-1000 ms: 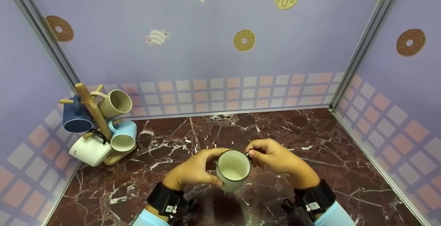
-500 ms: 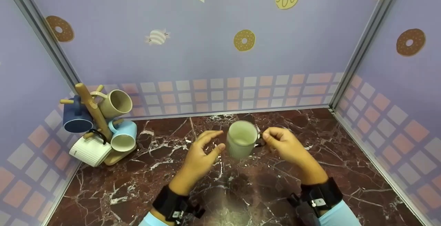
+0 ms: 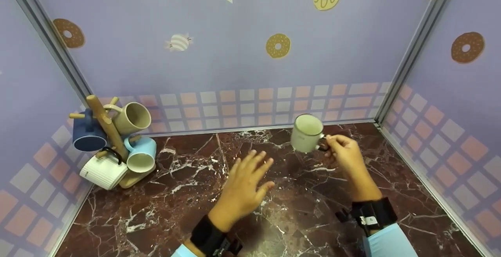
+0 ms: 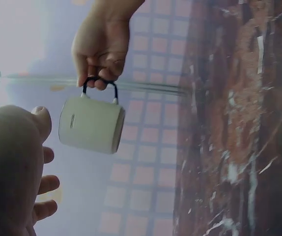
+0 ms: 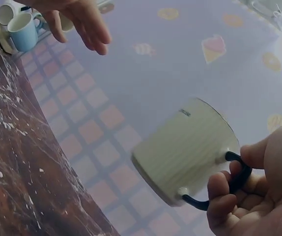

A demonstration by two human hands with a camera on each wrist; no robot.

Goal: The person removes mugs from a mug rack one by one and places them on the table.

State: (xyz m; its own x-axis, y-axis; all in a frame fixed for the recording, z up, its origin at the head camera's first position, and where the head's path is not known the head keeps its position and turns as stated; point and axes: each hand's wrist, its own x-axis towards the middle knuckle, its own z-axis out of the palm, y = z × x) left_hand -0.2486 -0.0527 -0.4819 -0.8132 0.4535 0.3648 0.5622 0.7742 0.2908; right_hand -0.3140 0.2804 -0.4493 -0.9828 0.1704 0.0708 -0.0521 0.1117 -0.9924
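A pale cream-green mug [image 3: 305, 134] with a dark rim and a black handle hangs in the air above the table. My right hand [image 3: 346, 155] pinches its handle [image 5: 239, 182] between thumb and curled fingers, as the right wrist view shows. The mug is upright, its mouth facing up. Apart from it, my left hand [image 3: 244, 184] hovers over the table with its fingers spread and holds nothing. In the left wrist view the mug's side [image 4: 92, 123] appears beyond the left thumb.
At the left stands a wooden mug tree [image 3: 105, 123] bearing a navy mug [image 3: 89, 133], a beige mug [image 3: 135, 118], a light blue mug [image 3: 141, 151] and a white ribbed mug [image 3: 102, 171]. Patterned walls [image 3: 250, 69] enclose the dark red marbled table [image 3: 176, 210].
My left hand has let go of the mug's side and spread its fingers. My right hand has carried the mug by its handle away from me and to the right.
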